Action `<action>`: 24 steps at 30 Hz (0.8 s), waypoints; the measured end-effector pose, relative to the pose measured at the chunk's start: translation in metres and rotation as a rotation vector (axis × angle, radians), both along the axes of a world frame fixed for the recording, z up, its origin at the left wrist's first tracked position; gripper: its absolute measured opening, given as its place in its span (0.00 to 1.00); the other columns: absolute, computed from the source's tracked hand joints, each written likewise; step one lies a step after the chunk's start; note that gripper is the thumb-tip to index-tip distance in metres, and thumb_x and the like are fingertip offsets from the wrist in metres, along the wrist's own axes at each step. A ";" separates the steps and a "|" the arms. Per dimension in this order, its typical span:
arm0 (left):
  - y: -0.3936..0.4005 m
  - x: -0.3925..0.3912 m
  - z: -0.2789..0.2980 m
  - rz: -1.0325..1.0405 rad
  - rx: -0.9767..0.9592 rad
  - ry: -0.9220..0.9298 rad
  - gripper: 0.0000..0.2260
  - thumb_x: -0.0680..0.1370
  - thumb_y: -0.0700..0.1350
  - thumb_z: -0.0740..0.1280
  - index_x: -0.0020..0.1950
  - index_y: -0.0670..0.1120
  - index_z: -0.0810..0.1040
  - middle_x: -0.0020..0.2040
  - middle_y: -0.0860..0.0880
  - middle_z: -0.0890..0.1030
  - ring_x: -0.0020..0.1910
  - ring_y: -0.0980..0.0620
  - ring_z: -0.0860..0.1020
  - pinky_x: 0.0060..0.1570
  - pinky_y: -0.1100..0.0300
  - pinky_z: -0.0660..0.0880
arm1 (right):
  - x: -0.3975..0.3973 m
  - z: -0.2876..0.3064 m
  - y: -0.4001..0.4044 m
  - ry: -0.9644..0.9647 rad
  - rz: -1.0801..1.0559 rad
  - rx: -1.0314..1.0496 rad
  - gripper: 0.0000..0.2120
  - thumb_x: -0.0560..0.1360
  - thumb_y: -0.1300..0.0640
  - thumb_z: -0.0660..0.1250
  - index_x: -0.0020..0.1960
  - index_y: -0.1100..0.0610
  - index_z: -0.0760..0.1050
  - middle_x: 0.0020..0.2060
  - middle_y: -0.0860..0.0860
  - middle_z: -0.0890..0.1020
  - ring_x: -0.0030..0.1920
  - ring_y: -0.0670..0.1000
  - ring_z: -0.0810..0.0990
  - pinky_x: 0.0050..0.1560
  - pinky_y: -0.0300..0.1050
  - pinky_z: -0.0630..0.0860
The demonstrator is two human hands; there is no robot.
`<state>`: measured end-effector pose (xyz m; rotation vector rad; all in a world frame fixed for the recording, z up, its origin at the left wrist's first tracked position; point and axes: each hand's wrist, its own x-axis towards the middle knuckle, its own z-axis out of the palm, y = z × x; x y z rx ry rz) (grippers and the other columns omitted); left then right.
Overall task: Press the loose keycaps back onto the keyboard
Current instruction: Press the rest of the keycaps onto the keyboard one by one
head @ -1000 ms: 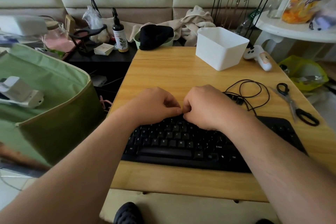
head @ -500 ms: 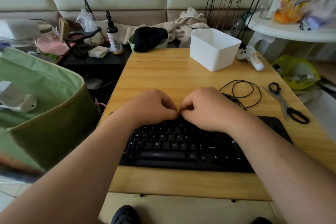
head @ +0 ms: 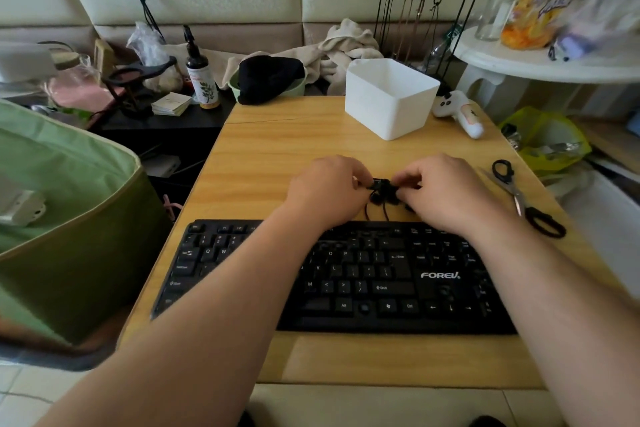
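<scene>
Black FOREV keyboard [head: 346, 274] lying flat near the front edge of the pale wooden table [head: 277, 149], square to the seat, presumably for easy reach. Just beyond its top row, left hand [head: 325, 189] and right hand [head: 446, 192] curled knuckles-up, fingertips of both meeting on a small dark bundle [head: 382, 185]: apparently the keyboard's coiled cable, possibly with loose keycaps among it; cannot tell which. Fingers bent and drawn together, pinching that bundle, probably sorting or gathering before seating anything. No separate keycap clearly visible; empty sockets on the board not discernible. Right of the hands, black-handled scissors [head: 523, 201]. Farther back, white plastic bin [head: 389, 99], perhaps storage for parts.
</scene>
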<state>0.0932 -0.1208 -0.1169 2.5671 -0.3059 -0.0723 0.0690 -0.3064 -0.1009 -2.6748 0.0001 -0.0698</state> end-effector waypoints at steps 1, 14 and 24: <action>-0.008 0.000 -0.002 -0.005 0.078 -0.037 0.11 0.77 0.52 0.68 0.57 0.63 0.83 0.53 0.57 0.82 0.54 0.51 0.79 0.57 0.50 0.77 | 0.000 -0.002 0.002 -0.007 0.009 0.013 0.11 0.78 0.55 0.72 0.57 0.43 0.85 0.55 0.46 0.85 0.48 0.47 0.75 0.49 0.41 0.70; -0.011 -0.001 0.004 -0.035 0.153 -0.066 0.11 0.84 0.57 0.63 0.55 0.57 0.85 0.44 0.55 0.79 0.48 0.51 0.76 0.52 0.50 0.67 | -0.004 -0.005 -0.001 -0.039 0.165 0.219 0.14 0.77 0.54 0.75 0.57 0.37 0.83 0.44 0.35 0.83 0.43 0.38 0.78 0.45 0.35 0.72; -0.004 -0.033 0.021 -0.005 -1.046 0.454 0.13 0.82 0.54 0.65 0.48 0.47 0.83 0.40 0.51 0.80 0.39 0.54 0.73 0.42 0.59 0.69 | -0.020 0.022 0.000 -0.318 0.285 0.618 0.14 0.72 0.59 0.79 0.49 0.39 0.84 0.46 0.43 0.86 0.49 0.46 0.84 0.55 0.53 0.83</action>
